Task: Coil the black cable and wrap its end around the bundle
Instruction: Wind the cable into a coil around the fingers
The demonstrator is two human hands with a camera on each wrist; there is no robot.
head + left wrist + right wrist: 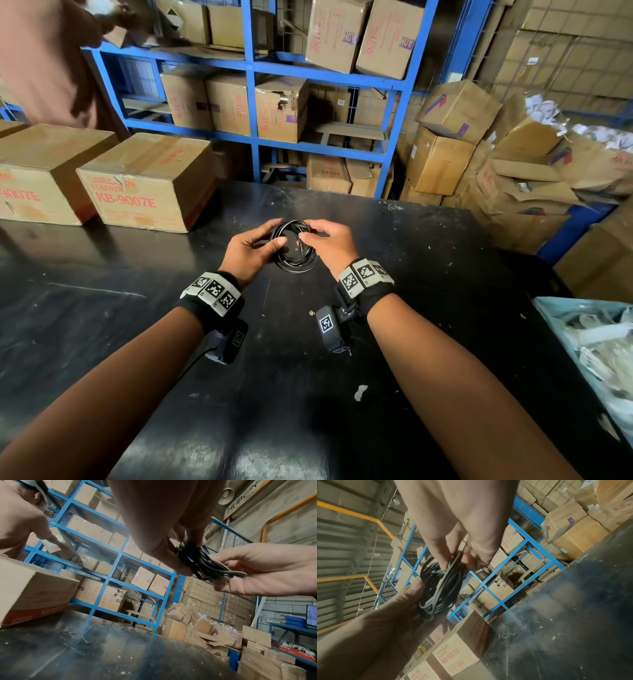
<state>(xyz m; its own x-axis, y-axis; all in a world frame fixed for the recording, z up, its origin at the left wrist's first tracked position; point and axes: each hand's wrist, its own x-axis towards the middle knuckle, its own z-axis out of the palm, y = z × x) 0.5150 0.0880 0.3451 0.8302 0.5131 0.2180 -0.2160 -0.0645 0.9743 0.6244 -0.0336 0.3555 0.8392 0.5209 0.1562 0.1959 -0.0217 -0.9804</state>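
The black cable [294, 255] is a small round coil of several loops, held over the black table [308, 394]. My left hand [276, 235] grips the coil's left side, thumb on top and fingers behind. My right hand [306, 231] pinches the right side. In the left wrist view the left fingers [173, 561] clamp the bundled cable [202, 563] while the right hand [240, 573] holds its other side. The right wrist view shows the right fingers [467, 561] pinching the top of the cable [436, 592], with the left hand [409, 596] underneath. I cannot make out the cable's free end.
Two cardboard boxes [147, 181] [37, 171] stand on the table's far left. Blue shelving [253, 102] full of cartons rises behind, with stacked boxes [479, 154] to the right. A pale blue bin [548, 308] of plastic bags sits at the right edge. Another person [44, 61] stands at the upper left.
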